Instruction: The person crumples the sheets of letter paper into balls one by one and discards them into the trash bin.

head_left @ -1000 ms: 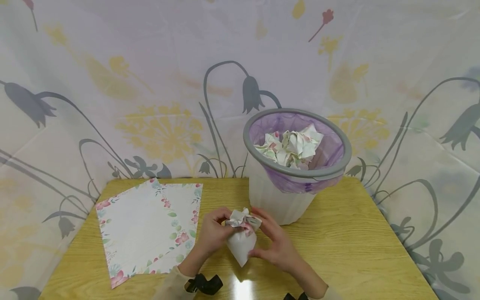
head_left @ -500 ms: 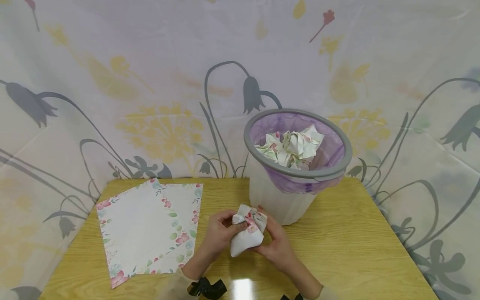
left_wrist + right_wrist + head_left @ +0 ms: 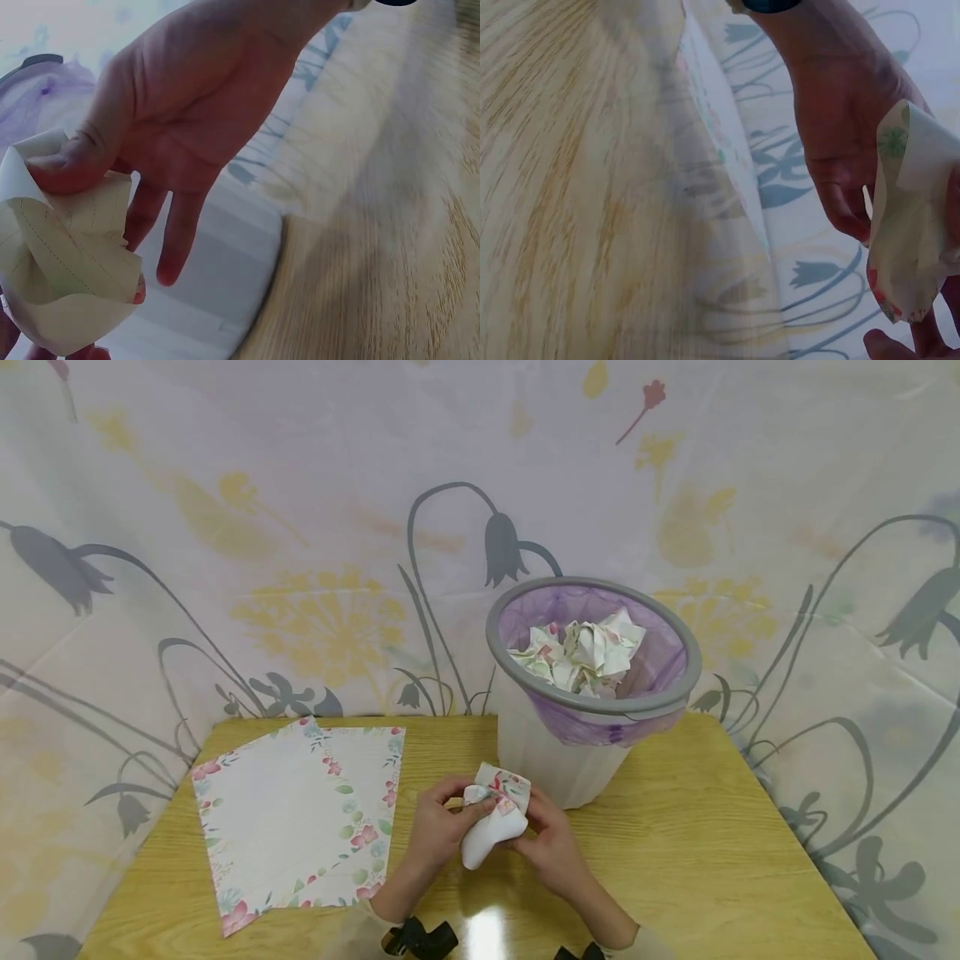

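- Left hand (image 3: 438, 827), mine: pinching a crumpled floral-border sheet (image 3: 487, 839), thumb across its near face.
- Right hand (image 3: 557, 852), mine: thumb and fingers gripping the same sheet's right side.
- Crumpled floral-border sheet, one: creased and folded, white with pink blossoms showing; between my two hands, in front of a waste bin (image 3: 551, 760).
- Waste bin: white, grey-rimmed, lined with a purple bag (image 3: 577, 728) that hangs over the front.
- Crumpled paper (image 3: 603, 647): inside the bin, floral print visible.
- Flat floral-border sheets (image 3: 262, 818), two: overlapping, on the wooden table (image 3: 697, 860) to my left.
- Backdrop (image 3: 300, 460): pale, printed with grey bellflowers, behind the table.
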### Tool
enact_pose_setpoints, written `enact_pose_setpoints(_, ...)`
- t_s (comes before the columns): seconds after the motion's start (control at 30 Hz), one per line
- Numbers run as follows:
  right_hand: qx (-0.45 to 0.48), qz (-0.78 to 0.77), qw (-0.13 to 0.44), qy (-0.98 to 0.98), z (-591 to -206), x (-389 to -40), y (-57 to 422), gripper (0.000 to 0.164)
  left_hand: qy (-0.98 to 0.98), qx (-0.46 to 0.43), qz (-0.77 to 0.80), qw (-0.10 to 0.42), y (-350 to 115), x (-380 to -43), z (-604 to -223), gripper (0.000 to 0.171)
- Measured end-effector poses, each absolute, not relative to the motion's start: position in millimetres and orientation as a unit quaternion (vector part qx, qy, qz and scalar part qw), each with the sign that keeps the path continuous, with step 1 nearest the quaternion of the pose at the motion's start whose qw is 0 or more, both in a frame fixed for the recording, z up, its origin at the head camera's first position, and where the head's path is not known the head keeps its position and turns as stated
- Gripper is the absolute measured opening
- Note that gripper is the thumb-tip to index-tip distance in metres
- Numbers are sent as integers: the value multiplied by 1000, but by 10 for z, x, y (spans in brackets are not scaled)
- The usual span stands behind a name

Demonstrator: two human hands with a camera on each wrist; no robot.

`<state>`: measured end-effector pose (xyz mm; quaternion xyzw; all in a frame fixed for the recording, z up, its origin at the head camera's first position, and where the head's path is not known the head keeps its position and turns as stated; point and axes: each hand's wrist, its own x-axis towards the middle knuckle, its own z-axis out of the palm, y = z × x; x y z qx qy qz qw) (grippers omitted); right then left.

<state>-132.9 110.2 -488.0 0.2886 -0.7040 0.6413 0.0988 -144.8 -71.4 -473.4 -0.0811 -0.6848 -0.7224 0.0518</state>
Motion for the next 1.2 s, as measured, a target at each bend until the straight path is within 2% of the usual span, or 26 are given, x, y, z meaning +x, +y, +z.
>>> enact_pose_setpoints(0.13, 265, 677, 79, -682, -4889, -1351, 1098, 41, -696, -81, -711, 61, -700, -1440, -4727, 25)
enact_pose_setpoints(0.3, 215, 722, 25, -657, -4887, -1353, 1122, 34, -692, -85, -716, 48, -694, -1436, -4731, 29)
enact_pose_setpoints(0.4, 206, 731, 5, -650, -4888, -1353, 1141, 33, -684, -92, -722, 51, -690, -1441, -4743, 26)
enact_pose_setpoints(0.57, 214, 737, -4, -642, -4908, -1359, 1162, 33, -687, -108, -715, 74, -685, -1449, -4761, 18)
enact_pose_setpoints(0.8, 189, 741, -14, -644, -4907, -1364, 1159, 39, -710, -143, -684, 84, -722, -1442, -4778, 17)
enact_pose_setpoints(0.87, 163, 744, -12, -648, -4885, -1361, 1165, 38, -715, -171, -674, 74, -759, -1442, -4785, 26)
enact_pose_setpoints(1.0, 107, 759, -25, -642, -4821, -1358, 1200, 36, -691, -275, -666, 53, -853, -1441, -4781, 67)
enact_pose_setpoints(1.07, 99, 769, -43, -630, -4811, -1362, 1225, 31, -673, -338, -656, 53, -893, -1458, -4778, 81)
enact_pose_setpoints(1.13, 109, 781, -57, -613, -4817, -1366, 1238, 34, -664, -381, -640, 66, -910, -1474, -4777, 82)
enact_pose_setpoints(1.2, 125, 790, -69, -596, -4838, -1370, 1241, 41, -657, -408, -628, 89, -912, -1487, -4784, 69)
